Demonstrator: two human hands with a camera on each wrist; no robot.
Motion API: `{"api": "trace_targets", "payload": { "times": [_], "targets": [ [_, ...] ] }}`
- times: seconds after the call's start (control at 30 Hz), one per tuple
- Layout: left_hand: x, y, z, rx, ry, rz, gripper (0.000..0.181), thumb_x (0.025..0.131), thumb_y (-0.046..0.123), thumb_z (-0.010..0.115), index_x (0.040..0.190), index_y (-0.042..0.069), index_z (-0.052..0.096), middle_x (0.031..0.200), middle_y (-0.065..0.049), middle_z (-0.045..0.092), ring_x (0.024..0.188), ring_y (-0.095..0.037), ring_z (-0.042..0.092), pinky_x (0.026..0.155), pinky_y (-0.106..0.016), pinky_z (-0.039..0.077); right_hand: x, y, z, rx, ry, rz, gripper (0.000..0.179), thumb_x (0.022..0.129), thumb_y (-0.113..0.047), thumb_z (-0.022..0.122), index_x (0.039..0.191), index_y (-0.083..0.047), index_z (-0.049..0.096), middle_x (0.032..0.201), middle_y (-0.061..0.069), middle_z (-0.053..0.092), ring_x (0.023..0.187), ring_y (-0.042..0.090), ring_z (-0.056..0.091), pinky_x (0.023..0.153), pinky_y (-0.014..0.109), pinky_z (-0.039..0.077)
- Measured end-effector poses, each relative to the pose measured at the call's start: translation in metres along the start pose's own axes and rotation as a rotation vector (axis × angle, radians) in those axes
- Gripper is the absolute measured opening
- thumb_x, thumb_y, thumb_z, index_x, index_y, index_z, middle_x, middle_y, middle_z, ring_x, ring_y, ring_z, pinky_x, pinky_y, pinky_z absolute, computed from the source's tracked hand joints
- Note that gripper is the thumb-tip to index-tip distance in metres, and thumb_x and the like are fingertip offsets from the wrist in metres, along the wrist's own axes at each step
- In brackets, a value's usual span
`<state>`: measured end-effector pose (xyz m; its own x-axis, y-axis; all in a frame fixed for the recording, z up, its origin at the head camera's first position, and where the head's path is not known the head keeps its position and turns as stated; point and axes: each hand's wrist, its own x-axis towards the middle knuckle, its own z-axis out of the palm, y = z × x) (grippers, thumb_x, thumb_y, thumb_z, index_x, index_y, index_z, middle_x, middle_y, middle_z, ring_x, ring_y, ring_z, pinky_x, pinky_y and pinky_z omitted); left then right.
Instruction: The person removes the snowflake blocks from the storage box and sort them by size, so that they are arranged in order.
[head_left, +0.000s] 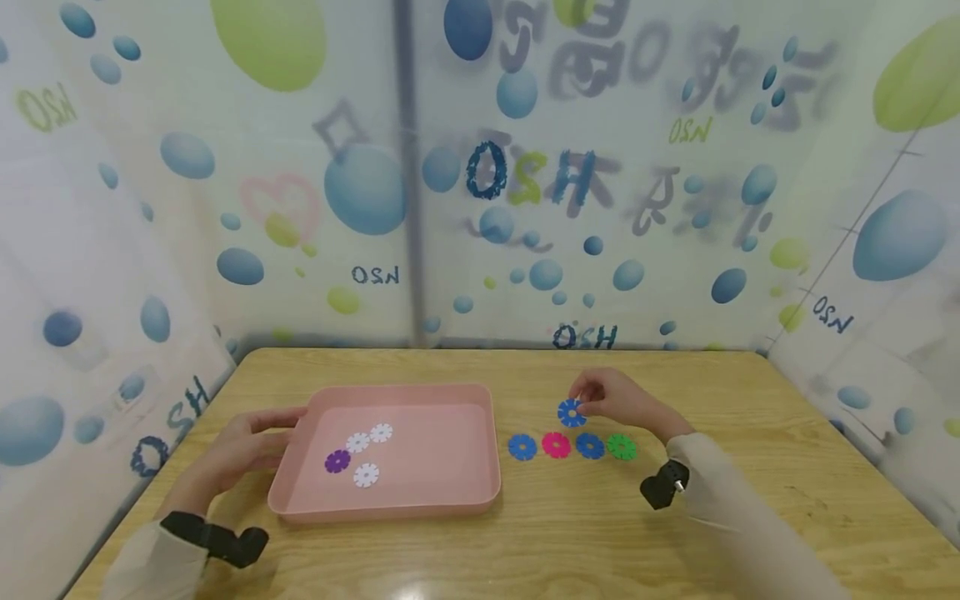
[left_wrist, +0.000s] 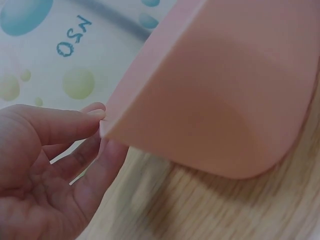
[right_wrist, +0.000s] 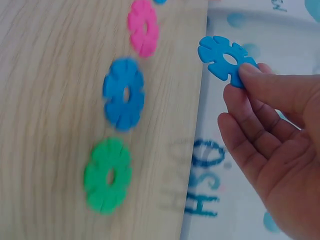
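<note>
Between thumb and fingers, my right hand (head_left: 617,397) pinches a blue snowflake disc (right_wrist: 220,54) by its edge, raised above the table. Below it on the wood lies a row of discs: a blue disc (head_left: 522,447), a pink disc (head_left: 556,445), another blue disc (right_wrist: 123,94) and a green disc (right_wrist: 107,176). My left hand (head_left: 243,450) pinches the rim of the pink tray (head_left: 427,502) at its left side, thumb on top in the left wrist view. Inside the tray are a purple disc (head_left: 337,461) and white discs (head_left: 366,476), three of them.
The wooden table (head_left: 570,542) carries the tray left of centre and the row of discs to its right. A patterned curtain (head_left: 495,250) with printed bubbles and letters stands behind the table and along both sides.
</note>
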<state>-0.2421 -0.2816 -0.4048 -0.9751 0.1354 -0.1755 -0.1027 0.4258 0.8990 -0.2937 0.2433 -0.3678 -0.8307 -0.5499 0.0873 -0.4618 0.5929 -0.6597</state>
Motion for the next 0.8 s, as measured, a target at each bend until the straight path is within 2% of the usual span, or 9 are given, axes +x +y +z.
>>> {"api": "trace_targets", "payload": {
  "times": [0.3,0.47,0.63,0.8],
  "targets": [
    [0.002,0.0,0.0,-0.004,-0.005,-0.011,0.063,0.089,0.028,0.06,0.138,-0.003,0.036,0.137,-0.027,0.037,0.113,-0.037,0.051,0.083,-0.04,0.05,-0.047,0.032,-0.031,0.011,0.024,0.077,0.014,0.082,-0.003,0.066,0.095,0.002,0.062,0.083,0.006,0.06,0.07,0.015,0.055,0.062,0.025,0.05],
    [0.001,0.0,0.0,-0.002,-0.008,-0.009,0.062,0.09,0.027,0.059,0.138,-0.003,0.035,0.137,-0.028,0.036,0.114,-0.038,0.049,0.083,-0.041,0.05,-0.069,0.047,-0.042,0.058,-0.017,0.139,0.016,0.083,-0.003,0.065,0.097,0.005,0.061,0.081,0.006,0.059,0.07,0.013,0.055,0.062,0.025,0.05],
    [0.001,-0.001,-0.002,-0.008,-0.021,-0.001,0.06,0.091,0.025,0.057,0.138,-0.004,0.034,0.137,-0.029,0.035,0.114,-0.039,0.049,0.083,-0.042,0.05,-0.084,0.053,-0.044,0.125,-0.064,0.204,0.021,0.082,-0.002,0.065,0.098,0.009,0.059,0.081,0.008,0.059,0.07,0.013,0.053,0.059,0.025,0.049],
    [0.002,0.0,-0.002,-0.026,-0.026,-0.003,0.06,0.091,0.026,0.058,0.138,-0.004,0.035,0.137,-0.029,0.036,0.114,-0.038,0.049,0.083,-0.042,0.05,-0.089,0.061,-0.041,0.179,-0.075,0.278,0.024,0.083,-0.004,0.064,0.101,0.011,0.058,0.083,0.008,0.059,0.073,0.016,0.054,0.062,0.028,0.05]
  ]
}}
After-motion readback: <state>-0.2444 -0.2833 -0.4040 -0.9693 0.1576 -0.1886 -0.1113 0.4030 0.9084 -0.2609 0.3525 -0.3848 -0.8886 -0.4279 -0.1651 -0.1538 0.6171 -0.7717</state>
